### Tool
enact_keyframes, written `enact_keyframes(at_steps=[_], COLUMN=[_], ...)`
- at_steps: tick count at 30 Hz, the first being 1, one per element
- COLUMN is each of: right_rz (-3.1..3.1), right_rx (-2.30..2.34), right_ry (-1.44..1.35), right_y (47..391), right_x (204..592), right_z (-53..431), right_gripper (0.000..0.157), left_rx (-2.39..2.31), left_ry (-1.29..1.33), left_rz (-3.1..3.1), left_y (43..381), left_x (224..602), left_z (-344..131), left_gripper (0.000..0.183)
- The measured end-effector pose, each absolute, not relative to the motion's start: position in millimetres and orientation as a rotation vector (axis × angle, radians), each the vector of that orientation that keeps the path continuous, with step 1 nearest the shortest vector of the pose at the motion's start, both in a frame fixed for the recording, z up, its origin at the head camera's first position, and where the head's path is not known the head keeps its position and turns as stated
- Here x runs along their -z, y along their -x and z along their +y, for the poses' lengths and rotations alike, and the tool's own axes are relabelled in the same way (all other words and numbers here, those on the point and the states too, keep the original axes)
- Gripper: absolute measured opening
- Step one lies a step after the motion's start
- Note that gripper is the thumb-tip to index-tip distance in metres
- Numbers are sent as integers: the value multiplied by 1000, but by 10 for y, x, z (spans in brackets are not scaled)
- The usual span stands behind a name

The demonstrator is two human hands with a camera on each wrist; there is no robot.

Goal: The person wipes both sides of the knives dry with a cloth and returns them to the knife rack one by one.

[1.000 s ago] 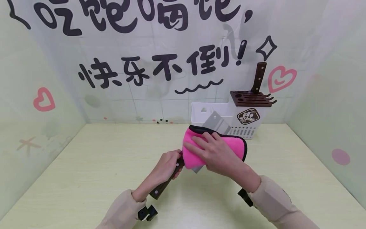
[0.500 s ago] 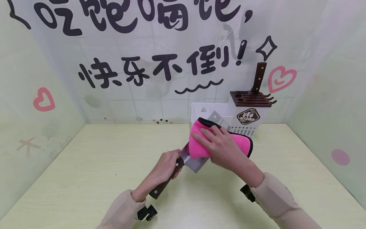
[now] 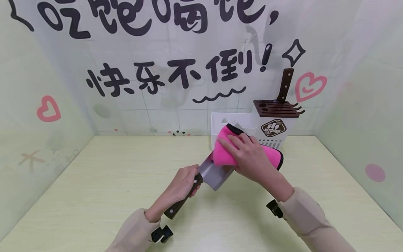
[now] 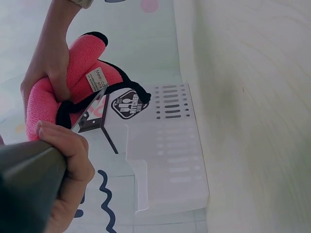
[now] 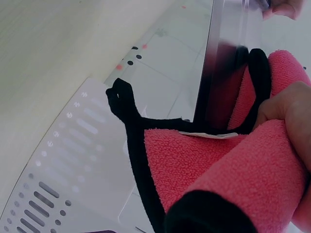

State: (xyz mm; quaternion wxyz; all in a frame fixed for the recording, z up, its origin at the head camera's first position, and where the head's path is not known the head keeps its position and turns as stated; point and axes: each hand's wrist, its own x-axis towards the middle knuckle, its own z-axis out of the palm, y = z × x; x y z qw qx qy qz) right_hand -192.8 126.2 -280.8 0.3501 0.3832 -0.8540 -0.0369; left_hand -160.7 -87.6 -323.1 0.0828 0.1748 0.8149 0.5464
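My left hand (image 3: 181,183) grips the dark, riveted handle of a cleaver (image 3: 214,176), whose broad metal blade slants up and to the right. A pink cloth (image 3: 224,154) with black edging is folded over the blade's far part. My right hand (image 3: 248,157) holds this cloth from above, fingers spread across its top. In the left wrist view the thumb presses from the other side, beside a white label (image 4: 96,77). The right wrist view shows the blade (image 5: 221,68) running in between the folds of the cloth (image 5: 194,160). Cloth and hand hide much of the blade.
Behind the hands, against the back wall, stands a white knife holder (image 3: 270,140) with a brown slotted top (image 3: 274,108). One knife handle (image 3: 285,85) sticks up from it. A pale wooden tabletop (image 3: 110,182) spreads below, with printed walls around it.
My right hand has slid the pink cloth up and right along the blade, away from the handle, so more blade shows near my left hand. The left hand and cleaver stay still.
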Motion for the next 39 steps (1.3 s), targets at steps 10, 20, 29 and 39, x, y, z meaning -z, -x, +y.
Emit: enact_keyframes(at_steps=[10, 20, 29, 39], right_rz=[-2255, -2297, -2316, -2292], right_rx=[58, 6, -44, -73], right_ry=[-944, -905, -880, -870], right_y=[1966, 2004, 2013, 2015], right_x=[2798, 2781, 2788, 2797], right_z=[1321, 1382, 1412, 1422], right_gripper=[79, 80, 79, 80], left_rx=[-1639, -1629, -1632, -1631], left_ry=[-511, -532, -532, -522], left_rz=[2433, 2427, 2418, 2433], left_y=[1614, 1616, 1606, 1604], left_x=[3255, 3259, 3263, 3252], left_z=[-863, -858, -860, -861], left_gripper=[30, 29, 29, 28])
